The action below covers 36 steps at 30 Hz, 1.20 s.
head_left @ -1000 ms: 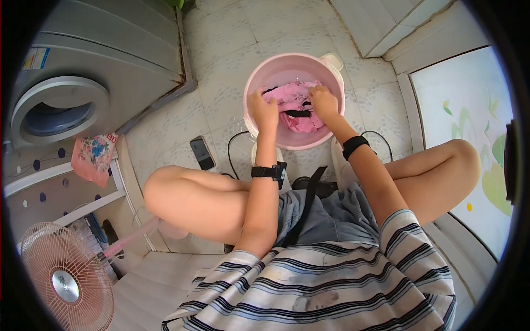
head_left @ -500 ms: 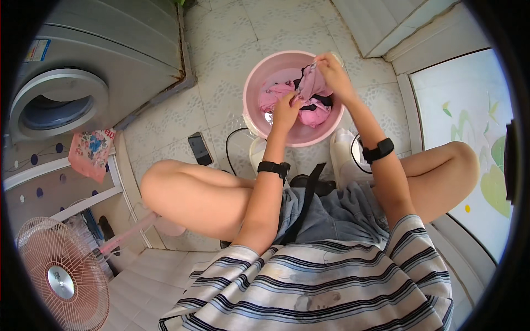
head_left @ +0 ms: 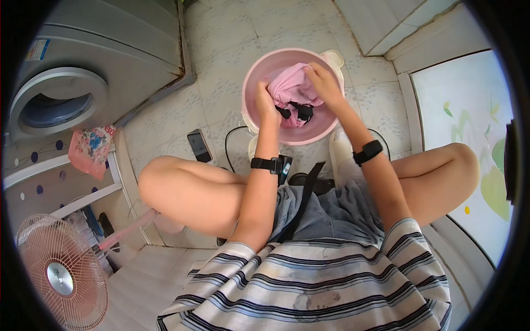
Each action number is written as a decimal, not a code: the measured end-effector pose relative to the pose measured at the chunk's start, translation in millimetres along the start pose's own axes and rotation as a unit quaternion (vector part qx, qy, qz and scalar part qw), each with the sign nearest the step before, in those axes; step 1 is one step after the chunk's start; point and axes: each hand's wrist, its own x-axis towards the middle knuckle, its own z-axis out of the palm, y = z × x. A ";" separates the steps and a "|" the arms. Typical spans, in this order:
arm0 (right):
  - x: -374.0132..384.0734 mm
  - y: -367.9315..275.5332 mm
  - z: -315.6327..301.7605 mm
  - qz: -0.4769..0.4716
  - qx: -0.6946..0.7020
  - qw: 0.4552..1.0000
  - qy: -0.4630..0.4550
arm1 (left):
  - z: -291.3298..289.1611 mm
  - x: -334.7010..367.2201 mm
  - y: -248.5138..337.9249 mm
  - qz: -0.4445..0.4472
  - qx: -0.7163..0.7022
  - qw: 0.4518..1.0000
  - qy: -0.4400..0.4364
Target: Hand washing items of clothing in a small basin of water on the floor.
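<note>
A pink plastic basin [head_left: 251,71] stands on the floor in front of my feet. Inside it, pink cloth [head_left: 291,83] is spread between my hands, with a black-and-pink bunched part [head_left: 301,112] below it. I cannot tell whether these are one garment or several. My left hand [head_left: 266,101] grips the cloth's left edge, fingers closed round it. At the upper right of the cloth, my right hand [head_left: 324,84] pinches its edge. The basin's bottom is partly covered by the cloth.
A grey front-loading washing machine [head_left: 127,60] with its round door stands at left. A phone [head_left: 199,145] lies on the tiled floor [head_left: 221,71]. A pink fan [head_left: 62,277] is at lower left. A floral pink bag [head_left: 91,151] hangs near the machine. White shoes [head_left: 342,157] flank the basin.
My left hand has moved left and up a little, my right hand slightly left and down. The pink cloth, bunched before, is now opened out between them; the black part has shifted lower.
</note>
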 end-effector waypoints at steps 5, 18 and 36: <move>-29.1 -23.1 96.2 -0.072 -0.220 0.973 -0.027 | -60.5 45.2 -38.1 -0.006 -0.104 0.993 0.060; -22.7 54.5 62.1 -0.062 -0.572 0.817 0.024 | 7.2 -11.2 -52.6 -0.099 -0.062 0.989 0.088; -63.4 11.7 87.2 -0.108 -0.562 0.820 -0.026 | -17.3 -19.6 -31.6 -0.220 -0.067 0.969 0.094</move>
